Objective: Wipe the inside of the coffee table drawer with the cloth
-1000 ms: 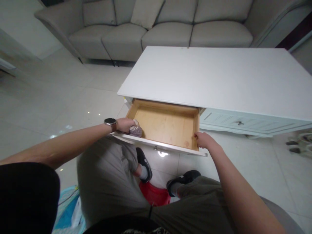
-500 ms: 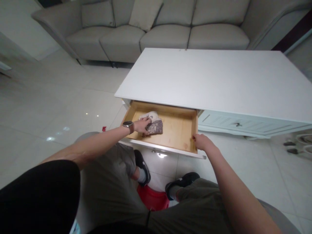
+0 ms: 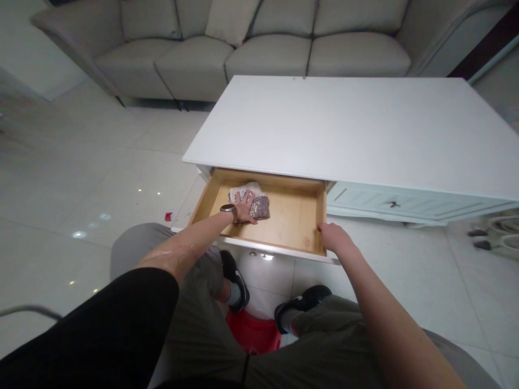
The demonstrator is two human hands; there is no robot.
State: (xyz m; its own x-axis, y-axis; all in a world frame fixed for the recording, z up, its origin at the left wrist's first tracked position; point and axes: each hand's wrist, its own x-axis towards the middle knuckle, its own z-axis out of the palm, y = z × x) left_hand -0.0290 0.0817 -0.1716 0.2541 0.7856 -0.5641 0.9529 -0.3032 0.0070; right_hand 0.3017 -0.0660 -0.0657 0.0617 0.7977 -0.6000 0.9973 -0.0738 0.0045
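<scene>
A folded cloth (image 3: 261, 207), brown-purple and cream with a pattern, lies in the left half of a pulled-out wooden drawer (image 3: 290, 221). My left hand (image 3: 244, 208), with a watch at its wrist, rests flat on the cloth with its fingers spread. At the drawer's right front corner, my right hand (image 3: 333, 236) is closed over the right side wall. Its fingertips curl over the edge to the inside. Part of the cloth is hidden under my left hand.
The drawer belongs to a white coffee table (image 3: 348, 129). A grey sofa (image 3: 267, 56) stands behind it. Between my feet on the tiled floor is a red plastic container (image 3: 253, 332). A small red scrap (image 3: 168, 216) lies on the floor to the left.
My left hand has shifted from the cloth's left side to lie flatter on it, fingers spread and pointing forward. My right hand stays on the drawer's side.
</scene>
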